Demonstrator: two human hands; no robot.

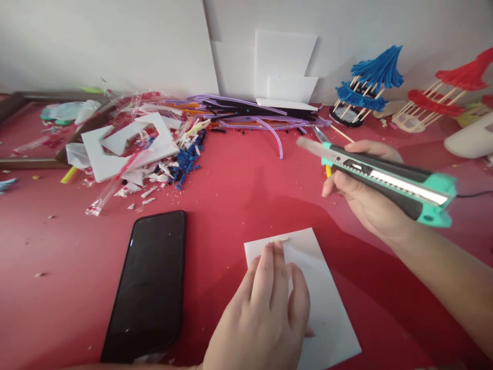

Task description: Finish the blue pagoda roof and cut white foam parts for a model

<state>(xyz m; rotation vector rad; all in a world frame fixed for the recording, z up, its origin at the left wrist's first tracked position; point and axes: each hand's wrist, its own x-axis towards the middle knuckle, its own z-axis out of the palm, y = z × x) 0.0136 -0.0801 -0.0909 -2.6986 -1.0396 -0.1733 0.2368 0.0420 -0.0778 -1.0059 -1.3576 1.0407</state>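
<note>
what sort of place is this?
Probably a craft worktable, maybe at home; the room itself doesn't show. Clues: the utility knife in the right hand, the cut white board among scraps on the left, and the small blue tiered model at the back.

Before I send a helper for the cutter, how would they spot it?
On the red table, find the white board under the left hand. Up and right of it, the right hand holds the cutter. Teal ends mark it out from the black phone.
</note>
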